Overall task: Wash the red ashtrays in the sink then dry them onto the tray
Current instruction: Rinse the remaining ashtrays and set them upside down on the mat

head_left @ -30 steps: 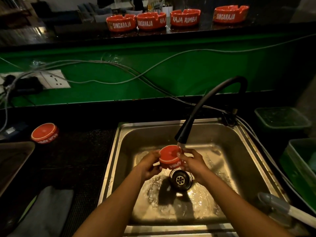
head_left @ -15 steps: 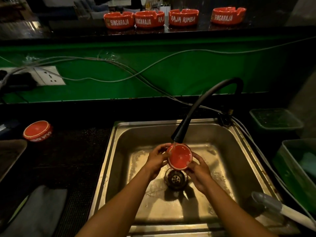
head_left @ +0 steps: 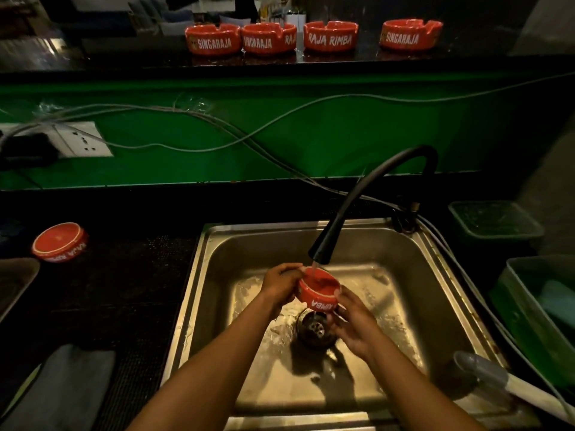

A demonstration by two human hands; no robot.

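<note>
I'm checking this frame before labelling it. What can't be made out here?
Head view only:
- Tray: cut off by the left edge, so its contents are unseen.
- Underside of the held ashtray: covered by the left hand and right hand.
- Upside-down ashtray on the counter: its bowl faces down, cleanliness unknown.
- Grey cloth: cut by the bottom edge.
- Green tub: contents dim, cut by the right edge.

A dark surface [head_left: 130, 275] is seen around a steel sink [head_left: 435, 275]. On its left, an upturned red ashtray [head_left: 59, 241] and a grey cloth [head_left: 65, 390] are laid. Four red ashtrays [head_left: 330, 35] are lined along the upper shelf [head_left: 466, 59].
</note>
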